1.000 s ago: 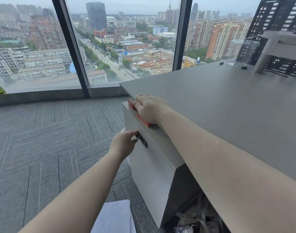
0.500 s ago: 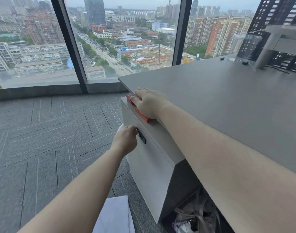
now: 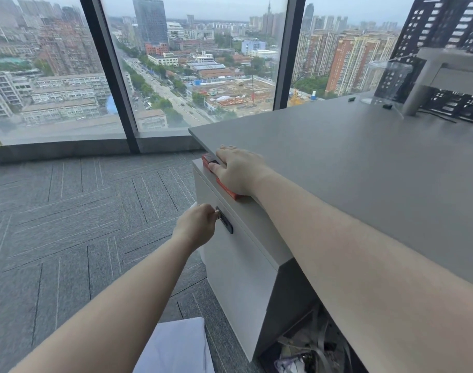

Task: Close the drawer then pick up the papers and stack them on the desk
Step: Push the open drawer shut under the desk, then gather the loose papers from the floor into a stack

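A white drawer cabinet [image 3: 240,267] stands under the left edge of the grey desk [image 3: 364,162]. My left hand [image 3: 199,227] is closed on something small at the black handle [image 3: 226,223] on the drawer front; I cannot tell what it pinches. My right hand [image 3: 239,170] lies flat, fingers together, on a red flat object [image 3: 224,184] on the cabinet top beside the desk edge. A white sheet of paper [image 3: 177,348] lies on the carpet at the bottom. A little more white paper [image 3: 193,207] peeks out behind my left hand.
Floor-to-ceiling windows [image 3: 176,65] run along the back, with grey carpet [image 3: 68,224] before them. A clear container [image 3: 386,82], a grey stand [image 3: 429,82] and a black perforated panel [image 3: 439,25] sit at the desk's far right. Bags and clutter [image 3: 308,351] fill the space under the desk.
The view has shifted slightly. My left hand stays at the handle and my right hand stays on the red object; the cabinet front looks the same.
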